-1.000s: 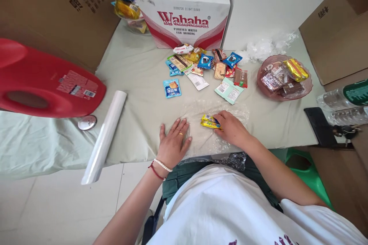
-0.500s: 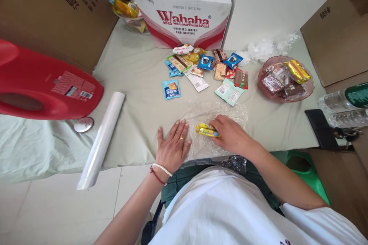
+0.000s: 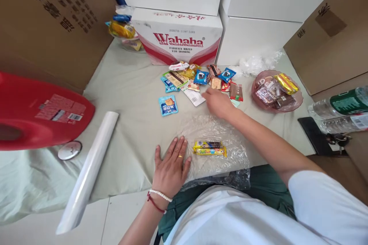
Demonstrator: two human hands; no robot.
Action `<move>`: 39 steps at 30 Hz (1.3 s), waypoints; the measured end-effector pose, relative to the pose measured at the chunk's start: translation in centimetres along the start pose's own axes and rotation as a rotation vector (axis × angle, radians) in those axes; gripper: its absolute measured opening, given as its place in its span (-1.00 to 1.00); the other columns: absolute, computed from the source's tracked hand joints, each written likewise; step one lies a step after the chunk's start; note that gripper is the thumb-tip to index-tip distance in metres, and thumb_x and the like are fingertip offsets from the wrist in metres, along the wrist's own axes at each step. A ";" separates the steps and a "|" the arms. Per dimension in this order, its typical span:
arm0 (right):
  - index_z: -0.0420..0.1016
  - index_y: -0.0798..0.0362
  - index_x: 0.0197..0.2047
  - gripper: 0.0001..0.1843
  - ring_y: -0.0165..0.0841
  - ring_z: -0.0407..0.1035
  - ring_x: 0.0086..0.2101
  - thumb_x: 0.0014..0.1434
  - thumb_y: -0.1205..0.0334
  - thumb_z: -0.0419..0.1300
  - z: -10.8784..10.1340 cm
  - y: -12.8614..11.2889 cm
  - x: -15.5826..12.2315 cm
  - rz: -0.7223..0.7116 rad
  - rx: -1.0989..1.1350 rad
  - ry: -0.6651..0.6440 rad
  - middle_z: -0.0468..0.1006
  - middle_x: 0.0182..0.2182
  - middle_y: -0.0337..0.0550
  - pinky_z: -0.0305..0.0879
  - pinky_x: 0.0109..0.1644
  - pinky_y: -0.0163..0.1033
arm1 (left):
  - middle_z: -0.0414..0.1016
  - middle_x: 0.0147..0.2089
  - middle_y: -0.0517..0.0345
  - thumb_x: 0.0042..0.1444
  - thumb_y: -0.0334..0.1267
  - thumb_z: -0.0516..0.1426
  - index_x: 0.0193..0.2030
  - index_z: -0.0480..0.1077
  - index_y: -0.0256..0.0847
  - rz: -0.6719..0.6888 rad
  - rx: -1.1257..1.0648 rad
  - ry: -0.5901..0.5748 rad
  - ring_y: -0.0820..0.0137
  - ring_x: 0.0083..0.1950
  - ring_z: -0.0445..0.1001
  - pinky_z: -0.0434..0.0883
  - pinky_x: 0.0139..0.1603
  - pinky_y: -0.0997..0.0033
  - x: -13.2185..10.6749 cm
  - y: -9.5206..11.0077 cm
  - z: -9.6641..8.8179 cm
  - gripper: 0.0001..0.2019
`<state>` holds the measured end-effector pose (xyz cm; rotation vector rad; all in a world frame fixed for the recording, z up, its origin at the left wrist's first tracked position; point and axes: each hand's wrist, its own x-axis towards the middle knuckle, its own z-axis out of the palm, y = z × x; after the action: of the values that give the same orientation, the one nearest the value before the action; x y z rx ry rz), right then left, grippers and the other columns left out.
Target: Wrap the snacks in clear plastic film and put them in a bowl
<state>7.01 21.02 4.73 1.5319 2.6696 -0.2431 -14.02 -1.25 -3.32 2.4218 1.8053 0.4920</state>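
Note:
My left hand (image 3: 170, 170) lies flat with fingers spread, pressing the left edge of a sheet of clear plastic film (image 3: 234, 147). On the film rest yellow-wrapped snack sticks (image 3: 209, 148), side by side, with neither hand on them. My right hand (image 3: 217, 102) reaches over the front of a heap of small wrapped snacks, beside a white packet (image 3: 195, 96). Its fingers point down and are mostly hidden behind the back of the hand, so whether they grip anything does not show. A pale green packet (image 3: 235, 103) is partly covered by this hand.
A pink glass bowl (image 3: 299, 101) of snacks stands right of the heap. A blue snack packet (image 3: 168, 105) lies apart on the left. Further left are a roll of film (image 3: 89, 168) and a red jug (image 3: 63, 116). A Wahaba-style printed water carton (image 3: 178, 40) stands behind.
My right hand has let go of the yellow snack sticks, leaving them on the film, and has moved forward to the snack heap. My left hand stays flat on the film. The view has tilted up.

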 end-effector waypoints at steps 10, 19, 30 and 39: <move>0.52 0.13 0.08 -0.64 -0.06 0.26 0.13 0.48 0.31 -0.08 0.3 1.3 6.8 -0.111 0.081 0.266 0.52 0.04 0.12 0.26 0.14 -0.05 | 0.26 0.51 -0.06 0.43 -0.14 0.03 0.60 0.00 -0.02 -0.026 -0.039 -0.007 0.09 0.48 0.33 -0.39 0.60 -0.16 0.0 0.0 0.1 -0.35; 0.56 0.09 -0.10 -0.77 -0.40 0.39 -0.34 0.39 0.21 0.09 -1.4 4.2 -5.2 -0.253 0.924 -0.129 0.58 -0.32 -0.23 0.29 -0.19 -0.30 | 0.25 0.52 -0.06 0.43 -0.11 0.01 0.58 0.06 -0.01 -0.062 -0.025 -0.045 0.06 0.51 0.29 -0.33 0.59 -0.23 0.0 0.2 0.2 -0.39; 0.51 0.07 0.23 -0.64 -0.19 0.50 0.02 0.43 0.20 0.16 3.9 -4.0 -8.5 -0.260 0.419 -0.242 0.59 0.10 0.02 0.27 -0.06 -0.22 | 0.26 0.51 -0.05 0.44 -0.09 -0.02 0.57 0.09 -0.01 -0.065 0.036 -0.068 0.09 0.52 0.28 -0.32 0.59 -0.19 0.0 0.2 0.5 -0.41; 0.46 0.04 0.26 -0.50 -0.20 0.51 -0.01 0.40 -0.07 0.24 3.2 -1.7 -11.8 -0.204 0.456 -0.154 0.52 0.13 0.03 0.33 -0.05 -0.21 | 0.22 0.54 -0.06 0.46 -0.09 -0.04 0.58 0.06 -0.05 -0.061 0.042 -0.090 0.12 0.55 0.23 -0.35 0.60 -0.17 0.0 0.1 0.6 -0.41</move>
<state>11.47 9.62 3.26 1.2538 2.7673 -0.9961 -13.78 -1.20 -3.83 2.3660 1.8642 0.3371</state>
